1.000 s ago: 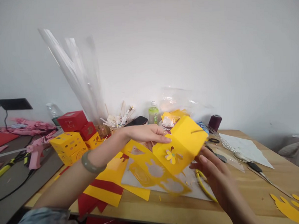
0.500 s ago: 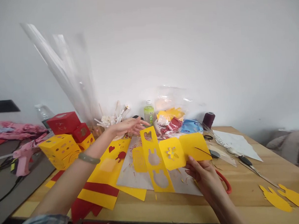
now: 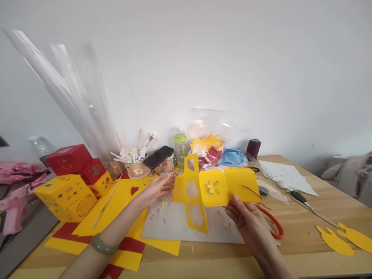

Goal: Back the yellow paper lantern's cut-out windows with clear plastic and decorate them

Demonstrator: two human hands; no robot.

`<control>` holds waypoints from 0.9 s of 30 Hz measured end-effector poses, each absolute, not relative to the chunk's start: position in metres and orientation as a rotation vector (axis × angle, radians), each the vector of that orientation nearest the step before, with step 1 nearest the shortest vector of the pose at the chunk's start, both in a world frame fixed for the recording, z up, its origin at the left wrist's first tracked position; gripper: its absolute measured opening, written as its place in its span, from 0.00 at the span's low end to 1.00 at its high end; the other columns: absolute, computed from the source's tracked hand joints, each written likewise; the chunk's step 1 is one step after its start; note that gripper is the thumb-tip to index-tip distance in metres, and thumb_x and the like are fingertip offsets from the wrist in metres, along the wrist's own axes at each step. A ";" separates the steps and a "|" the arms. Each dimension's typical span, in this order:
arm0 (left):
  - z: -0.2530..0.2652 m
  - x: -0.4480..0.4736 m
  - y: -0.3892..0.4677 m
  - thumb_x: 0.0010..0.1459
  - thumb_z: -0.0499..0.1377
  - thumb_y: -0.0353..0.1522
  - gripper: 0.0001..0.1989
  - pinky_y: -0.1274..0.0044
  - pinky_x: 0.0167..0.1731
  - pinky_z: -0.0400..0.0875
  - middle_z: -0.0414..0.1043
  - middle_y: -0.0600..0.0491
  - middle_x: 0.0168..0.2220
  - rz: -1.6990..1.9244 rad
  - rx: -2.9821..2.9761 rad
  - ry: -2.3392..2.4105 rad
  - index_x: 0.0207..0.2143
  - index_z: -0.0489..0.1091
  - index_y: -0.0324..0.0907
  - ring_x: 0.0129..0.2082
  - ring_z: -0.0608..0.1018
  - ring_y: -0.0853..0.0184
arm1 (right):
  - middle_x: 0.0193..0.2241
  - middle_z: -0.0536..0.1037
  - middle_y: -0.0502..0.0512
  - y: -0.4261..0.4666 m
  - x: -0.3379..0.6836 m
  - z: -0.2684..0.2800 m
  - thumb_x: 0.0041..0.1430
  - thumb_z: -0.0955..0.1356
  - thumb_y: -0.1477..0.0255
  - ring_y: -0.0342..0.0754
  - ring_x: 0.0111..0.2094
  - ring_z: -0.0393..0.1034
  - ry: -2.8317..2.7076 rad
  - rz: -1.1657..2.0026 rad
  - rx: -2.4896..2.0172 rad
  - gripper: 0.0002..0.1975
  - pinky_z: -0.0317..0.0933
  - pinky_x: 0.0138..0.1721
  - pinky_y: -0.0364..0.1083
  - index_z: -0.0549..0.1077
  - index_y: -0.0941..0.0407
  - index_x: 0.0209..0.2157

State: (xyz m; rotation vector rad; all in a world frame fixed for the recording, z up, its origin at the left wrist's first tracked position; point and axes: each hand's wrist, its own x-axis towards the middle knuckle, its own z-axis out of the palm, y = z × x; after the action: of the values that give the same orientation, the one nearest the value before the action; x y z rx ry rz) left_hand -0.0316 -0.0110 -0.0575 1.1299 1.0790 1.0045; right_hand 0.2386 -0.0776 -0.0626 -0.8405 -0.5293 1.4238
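My right hand (image 3: 244, 215) pinches the lower edge of a yellow cut-paper piece (image 3: 241, 180) between thumb and fingers, holding it above the table. The piece is made of joined panels. One has a flower cut-out, and a tilted strip has a heart and animal-head openings. My left hand (image 3: 161, 186), with fingers stretched out, is beside the piece's left panel (image 3: 179, 191); I cannot tell whether it touches. Below lies a pale work board (image 3: 168, 222) strewn with paper scraps. A red looped handle (image 3: 277, 224) shows behind my right hand, the rest of it hidden.
Red box (image 3: 71, 159) and yellow box (image 3: 63, 192) stand at left, near a pink glue gun (image 3: 15, 210). Yellow sheets (image 3: 91, 226) lie under my left arm. A phone (image 3: 159, 156), a green bottle (image 3: 180, 146) and a thread spool (image 3: 254, 147) line the back. Yellow rabbit-like cut-outs (image 3: 361, 241) lie right.
My left hand has come down from above the cut-paper piece to beside its left panel, uncovering the phone. The strip has turned more edge-on. The view has shifted slightly right.
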 end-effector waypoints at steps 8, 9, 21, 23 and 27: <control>-0.055 -0.018 -0.010 0.45 0.68 0.33 0.14 0.75 0.41 0.70 0.75 0.46 0.40 1.016 1.047 1.032 0.36 0.73 0.38 0.40 0.77 0.63 | 0.25 0.82 0.51 -0.075 0.244 -0.060 0.31 0.79 0.69 0.43 0.27 0.76 -0.537 1.378 -0.784 0.12 0.72 0.33 0.38 0.78 0.57 0.21; -0.055 -0.020 -0.009 0.47 0.67 0.31 0.13 0.75 0.41 0.70 0.75 0.47 0.39 1.046 1.048 1.045 0.36 0.72 0.38 0.39 0.77 0.64 | 0.26 0.82 0.50 -0.074 0.247 -0.060 0.30 0.79 0.69 0.42 0.28 0.76 -0.536 1.362 -0.780 0.12 0.71 0.35 0.38 0.78 0.57 0.21; -0.039 -0.031 -0.014 0.59 0.57 0.32 0.09 0.72 0.35 0.72 0.70 0.50 0.40 1.218 1.055 1.208 0.41 0.67 0.37 0.35 0.75 0.67 | 0.30 0.83 0.51 -0.069 0.274 -0.060 0.35 0.78 0.73 0.44 0.28 0.77 -0.531 1.304 -0.880 0.12 0.72 0.32 0.37 0.79 0.55 0.27; -0.035 -0.030 -0.017 0.58 0.58 0.31 0.07 0.73 0.34 0.72 0.71 0.52 0.37 1.219 1.065 1.193 0.38 0.68 0.36 0.34 0.75 0.68 | 0.28 0.83 0.51 -0.067 0.278 -0.061 0.36 0.77 0.74 0.44 0.27 0.77 -0.536 1.317 -0.892 0.12 0.73 0.31 0.37 0.79 0.56 0.27; -0.027 -0.027 -0.023 0.47 0.66 0.31 0.10 0.75 0.31 0.72 0.74 0.53 0.31 1.225 1.076 1.161 0.30 0.69 0.37 0.29 0.76 0.68 | 0.27 0.83 0.52 -0.064 0.290 -0.064 0.37 0.77 0.74 0.45 0.25 0.77 -0.544 1.335 -0.926 0.12 0.73 0.30 0.40 0.78 0.56 0.28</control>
State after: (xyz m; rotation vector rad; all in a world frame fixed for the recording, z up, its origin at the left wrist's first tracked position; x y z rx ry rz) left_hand -0.0269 -0.0226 -0.0272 1.0757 1.1608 1.2248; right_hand 0.2897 -0.0636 -0.0643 -0.9258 -0.5438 1.3354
